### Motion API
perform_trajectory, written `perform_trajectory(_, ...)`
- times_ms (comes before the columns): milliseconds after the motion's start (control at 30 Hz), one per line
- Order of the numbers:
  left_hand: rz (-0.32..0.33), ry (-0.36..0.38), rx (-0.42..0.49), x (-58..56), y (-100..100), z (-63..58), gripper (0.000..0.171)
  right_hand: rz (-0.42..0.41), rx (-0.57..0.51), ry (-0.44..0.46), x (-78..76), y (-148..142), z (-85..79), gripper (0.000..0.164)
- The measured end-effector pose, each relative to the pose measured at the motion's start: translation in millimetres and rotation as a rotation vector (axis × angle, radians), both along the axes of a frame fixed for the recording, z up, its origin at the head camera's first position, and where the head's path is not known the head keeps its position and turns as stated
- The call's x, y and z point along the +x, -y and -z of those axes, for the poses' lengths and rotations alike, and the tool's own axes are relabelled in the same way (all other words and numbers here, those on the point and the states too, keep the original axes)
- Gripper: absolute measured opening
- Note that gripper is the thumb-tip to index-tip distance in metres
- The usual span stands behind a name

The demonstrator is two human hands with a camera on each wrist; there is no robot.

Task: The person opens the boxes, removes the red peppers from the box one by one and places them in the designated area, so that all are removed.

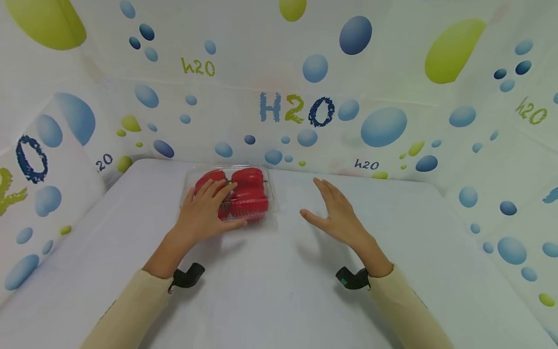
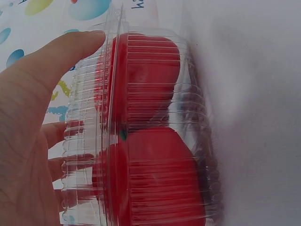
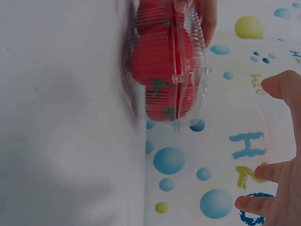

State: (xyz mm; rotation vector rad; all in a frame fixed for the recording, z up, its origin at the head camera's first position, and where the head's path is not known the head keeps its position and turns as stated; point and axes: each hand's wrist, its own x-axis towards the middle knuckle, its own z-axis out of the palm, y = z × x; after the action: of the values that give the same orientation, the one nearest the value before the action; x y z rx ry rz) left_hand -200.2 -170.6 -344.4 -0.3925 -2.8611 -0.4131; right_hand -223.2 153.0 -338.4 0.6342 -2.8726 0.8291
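A clear plastic clamshell box [image 1: 272, 196] lies toward the back of the table, left of centre, its lid down over several red bell peppers [image 1: 247, 178] with green stems. Spread over the lid is my left hand [image 1: 201, 214], its thumb along the near side. In the left wrist view that thumb [image 2: 89, 43] lies at the box's rim, and the other fingers show through the clear lid. My right hand [image 1: 344, 220] hovers to the right of the box, apart from it, fingers extended and thumb held away, with nothing in it.
A white cloth covers the table [image 1: 279, 291]. Behind it and at both sides rises a white backdrop [image 1: 244, 92] printed with blue and green spots and "H2O" lettering. Dark wrist cameras [image 1: 188, 275] sit at both cuffs.
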Motion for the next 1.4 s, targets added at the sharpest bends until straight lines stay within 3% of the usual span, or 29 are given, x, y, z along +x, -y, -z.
perform_trajectory(433,0.011,-0.073,-0.018,-5.2,1.1,8.5,0.082,-0.032,-0.019,0.046,1.6,13.4,5.2,0.084)
perform_trajectory(1033,-0.018,-0.054,0.013,-6.1,0.5,8.6,0.077,-0.069,-0.026,0.137,4.6,32.0,14.9,0.083)
perform_trajectory(1400,-0.019,-0.117,-0.015,-6.2,0.6,7.9,0.074,-0.105,-0.112,0.195,-3.2,37.5,28.1,0.083)
